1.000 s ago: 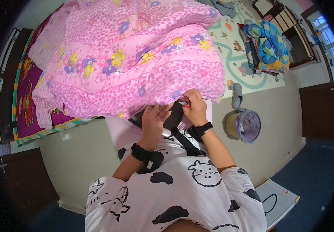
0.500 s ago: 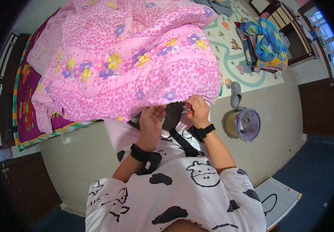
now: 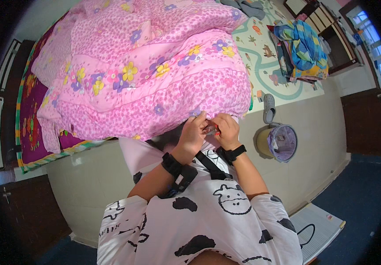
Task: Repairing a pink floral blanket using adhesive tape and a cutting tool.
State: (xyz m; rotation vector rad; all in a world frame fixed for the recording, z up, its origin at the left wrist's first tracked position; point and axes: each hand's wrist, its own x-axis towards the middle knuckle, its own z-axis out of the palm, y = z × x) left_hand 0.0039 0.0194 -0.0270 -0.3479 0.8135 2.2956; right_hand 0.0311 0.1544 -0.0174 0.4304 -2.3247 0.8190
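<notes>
A pink flowered quilt (image 3: 124,95) spreads over the bed and hangs toward my lap. At its near edge my left hand (image 3: 193,134) is closed, with thumb and fingertips pinching the hem. My right hand (image 3: 226,131) is right beside it, its fingers curled round small red-handled snips (image 3: 217,130). The metal blades point left, toward my left hand, and are partly hidden by the fingers. What lies between the fingertips of both hands is too small to make out.
A lilac-lined bin (image 3: 282,143) stands on the floor at the right, beside a grey clog (image 3: 269,108). Folded cloths (image 3: 303,48) are piled on a patterned play mat (image 3: 261,66) farther off. A purple bedspread (image 3: 33,117) shows at the left.
My left hand has moved right and up to the quilt's edge, and its fingers have closed there. My right hand stays nearly in place with the snips, turned slightly.
</notes>
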